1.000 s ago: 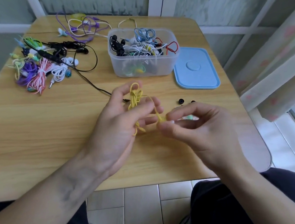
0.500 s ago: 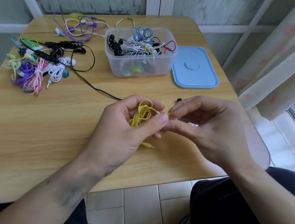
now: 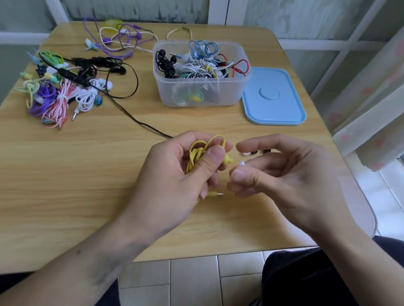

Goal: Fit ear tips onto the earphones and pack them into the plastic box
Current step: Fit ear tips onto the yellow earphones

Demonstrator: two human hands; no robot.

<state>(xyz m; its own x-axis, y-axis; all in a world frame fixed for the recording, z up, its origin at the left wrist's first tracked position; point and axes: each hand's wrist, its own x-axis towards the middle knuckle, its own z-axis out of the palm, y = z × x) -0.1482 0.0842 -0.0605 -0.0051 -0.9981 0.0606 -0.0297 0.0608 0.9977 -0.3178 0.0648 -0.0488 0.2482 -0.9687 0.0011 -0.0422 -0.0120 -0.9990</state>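
Head view: no legible writing on plastic box [image 3: 204,94].

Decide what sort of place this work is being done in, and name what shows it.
Probably a room at home, not a workshop: a small wooden table set against frosted windows, a patterned curtain at one side, and a tiled floor underneath.

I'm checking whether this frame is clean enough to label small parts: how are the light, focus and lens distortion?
Head view: soft daylight from the window side, faint shadows, slight sheen on the table. The left hand and yellow earphones are fairly sharp; the white ear tip at the right hand is tiny and indistinct. Wide-angle bending curves the table edges and window frames.
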